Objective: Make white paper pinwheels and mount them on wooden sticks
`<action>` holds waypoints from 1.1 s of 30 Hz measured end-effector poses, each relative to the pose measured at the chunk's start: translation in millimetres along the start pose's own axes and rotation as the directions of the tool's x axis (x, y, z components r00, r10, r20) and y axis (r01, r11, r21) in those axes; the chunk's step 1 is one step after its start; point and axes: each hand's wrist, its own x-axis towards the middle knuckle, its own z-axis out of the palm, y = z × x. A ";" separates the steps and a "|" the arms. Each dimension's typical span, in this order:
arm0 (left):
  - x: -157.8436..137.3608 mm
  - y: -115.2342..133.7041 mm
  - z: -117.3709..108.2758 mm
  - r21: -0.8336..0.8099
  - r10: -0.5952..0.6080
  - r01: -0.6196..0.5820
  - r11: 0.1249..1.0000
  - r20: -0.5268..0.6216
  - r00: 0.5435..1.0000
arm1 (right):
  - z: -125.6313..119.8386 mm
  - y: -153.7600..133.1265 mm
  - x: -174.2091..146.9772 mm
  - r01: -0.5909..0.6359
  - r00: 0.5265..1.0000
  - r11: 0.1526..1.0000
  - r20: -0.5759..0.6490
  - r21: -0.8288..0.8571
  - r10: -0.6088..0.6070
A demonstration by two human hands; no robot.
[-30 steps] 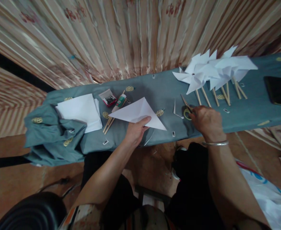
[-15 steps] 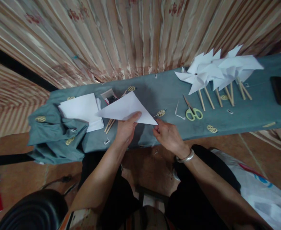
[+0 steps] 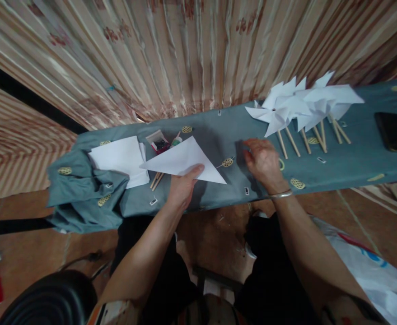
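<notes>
A sheet of white paper folded into a triangle (image 3: 184,155) is held above the cloth by my left hand (image 3: 183,185), with the thumb on top and the other fingers hidden beneath. My right hand (image 3: 262,164) is off the paper, its thumb and fingers apart and nothing visible in them. It hovers over the scissors, hiding all but part of a green handle (image 3: 281,164). Left of the folded paper lies a stack of white paper (image 3: 117,155). A small open box (image 3: 158,141) with dark contents and some wooden sticks (image 3: 156,180) are partly covered by the triangle.
Several white paper pinwheels (image 3: 296,101) on wooden sticks lie at the back right of the narrow cloth-covered table (image 3: 208,119). A dark phone (image 3: 395,132) rests at the right. The cloth is bunched at the left end, and a striped curtain (image 3: 191,58) hangs behind.
My right hand has let go of the folded paper's corner and moved right, over the scissors. My left hand still holds the paper in about the same place.
</notes>
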 end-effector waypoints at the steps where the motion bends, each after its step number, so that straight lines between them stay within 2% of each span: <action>1: -0.4 -1.1 0.6 0.001 -0.006 0.006 1.000 0.011 1.000 | 6.1 -6.2 -1.5 0.066 0.996 0.995 0.049 0.072 -0.070; 3: -0.7 -3.5 1.8 0.011 -0.030 0.030 0.999 0.018 0.999 | 16.8 -15.8 -4.7 0.146 0.978 0.979 0.128 0.139 -0.164; 5: -0.7 -5.9 2.3 0.027 -0.066 0.066 0.997 0.008 0.998 | 21.4 -18.5 -7.3 0.153 0.974 0.982 0.152 0.108 -0.168; 8: -0.4 -10.3 1.1 0.042 -0.105 0.105 0.994 0.004 0.994 | 13.2 -9.6 -10.5 0.091 0.988 0.996 0.127 -0.027 -0.087; 10: -0.7 -13.9 -0.8 0.062 -0.110 0.109 0.992 0.017 0.994 | 2.7 -1.4 -13.1 0.002 0.998 0.998 0.062 -0.066 0.002; 11: -1.2 -15.8 -1.7 0.078 -0.114 0.112 0.991 0.031 0.993 | -2.1 1.3 -14.8 -0.032 0.999 0.999 0.023 -0.022 0.033; 13: -3.1 -20.0 -3.0 0.119 -0.131 0.122 0.985 0.074 0.989 | -8.4 1.3 -18.6 -0.085 0.995 0.972 -0.026 0.219 0.093; 14: -4.5 -22.0 -3.2 0.139 -0.147 0.133 0.981 0.100 0.984 | -9.5 -1.5 -20.7 -0.116 0.991 0.913 -0.010 0.392 0.131; 15: -6.0 -23.8 -3.2 0.156 -0.167 0.147 0.977 0.123 0.978 | -9.4 -5.8 -22.7 -0.162 0.985 0.807 0.038 0.568 0.171; 17: -9.0 -26.7 -2.4 0.182 -0.206 0.176 0.967 0.164 0.965 | -6.8 -16.9 -26.1 -0.295 0.955 0.523 0.221 0.800 0.199; 18: -10.4 -27.7 -1.7 0.190 -0.222 0.188 0.964 0.180 0.958 | -5.2 -22.5 -27.4 -0.343 0.938 0.403 0.290 0.849 0.188; 20: -12.3 -29.0 -0.3 0.200 -0.255 0.215 0.956 0.204 0.945 | -3.3 -31.7 -28.6 -0.409 0.910 0.226 0.378 0.884 0.170; 23: -13.6 -29.8 1.8 0.224 -0.298 0.249 0.942 0.218 0.929 | -5.3 -38.1 -27.8 -0.450 0.883 0.079 0.431 0.889 0.185; 26: -13.8 -30.0 3.4 0.256 -0.328 0.268 0.929 0.234 0.915 | -9.3 -37.7 -27.0 -0.446 0.884 0.068 0.427 0.893 0.191; 31: -11.8 -30.5 3.9 0.290 -0.325 0.246 0.925 0.268 0.907 | -7.8 -36.0 -28.0 -0.448 0.893 0.150 0.432 0.882 0.127; 33: -10.3 -31.9 3.8 0.288 -0.328 0.248 0.925 0.276 0.903 | -6.2 -35.9 -27.9 -0.415 0.907 0.197 0.387 0.888 0.166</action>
